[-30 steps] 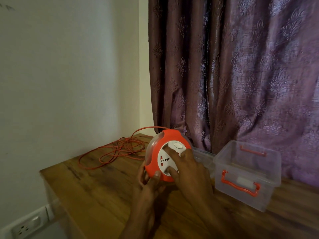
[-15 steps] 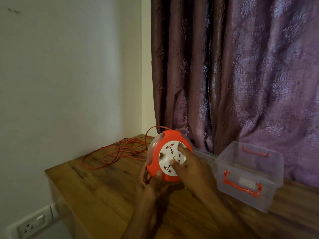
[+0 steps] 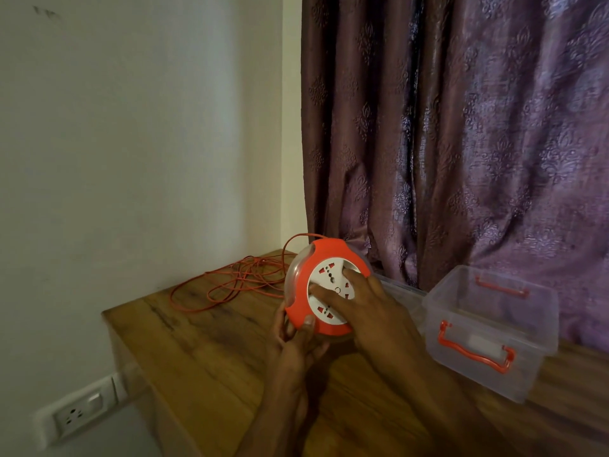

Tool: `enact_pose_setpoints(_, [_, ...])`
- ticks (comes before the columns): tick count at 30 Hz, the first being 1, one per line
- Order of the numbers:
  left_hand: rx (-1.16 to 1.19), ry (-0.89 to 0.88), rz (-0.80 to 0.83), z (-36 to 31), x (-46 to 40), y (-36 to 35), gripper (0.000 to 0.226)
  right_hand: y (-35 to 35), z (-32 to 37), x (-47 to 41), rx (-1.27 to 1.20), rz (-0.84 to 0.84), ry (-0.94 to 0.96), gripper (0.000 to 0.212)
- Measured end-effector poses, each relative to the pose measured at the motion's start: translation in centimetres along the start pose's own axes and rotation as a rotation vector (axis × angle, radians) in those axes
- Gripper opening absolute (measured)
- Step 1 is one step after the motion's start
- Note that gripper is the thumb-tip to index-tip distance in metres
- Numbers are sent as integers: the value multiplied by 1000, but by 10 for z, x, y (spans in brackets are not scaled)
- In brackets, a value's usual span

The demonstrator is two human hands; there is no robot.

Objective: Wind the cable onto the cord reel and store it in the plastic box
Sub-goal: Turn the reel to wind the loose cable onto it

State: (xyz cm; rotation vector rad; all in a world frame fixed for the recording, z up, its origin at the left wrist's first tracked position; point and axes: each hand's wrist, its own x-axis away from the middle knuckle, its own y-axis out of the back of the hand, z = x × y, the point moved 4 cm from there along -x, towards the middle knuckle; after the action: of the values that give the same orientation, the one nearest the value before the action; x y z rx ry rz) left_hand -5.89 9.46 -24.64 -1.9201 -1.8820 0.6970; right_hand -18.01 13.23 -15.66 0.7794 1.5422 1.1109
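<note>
An orange cord reel [image 3: 308,268] with a white socket face stands tilted on edge over the wooden table [image 3: 214,351]. My left hand [image 3: 296,347] grips its lower rim from below, thumb on the orange front. The fingers of my right hand [image 3: 372,311] press flat on the white socket disc. A thin orange cable [image 3: 230,282] lies in loose loops on the table's far left corner and arcs up over the reel's top. The clear plastic box [image 3: 487,328] with orange handles stands open to the right.
A clear lid [image 3: 400,291] lies flat between the reel and the box, by the purple curtain [image 3: 461,127]. The white wall at left carries a socket plate [image 3: 77,413] below the table's edge.
The white socket disc has turned under my right hand's fingers, and the fingers have shifted across it. The view has drifted slightly left.
</note>
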Motion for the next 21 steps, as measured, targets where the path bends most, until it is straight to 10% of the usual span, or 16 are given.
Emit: enact_pose_setpoints(21, [23,-41,114,0,6,-8,42,-6,-12,4,-412,-434,-396,61])
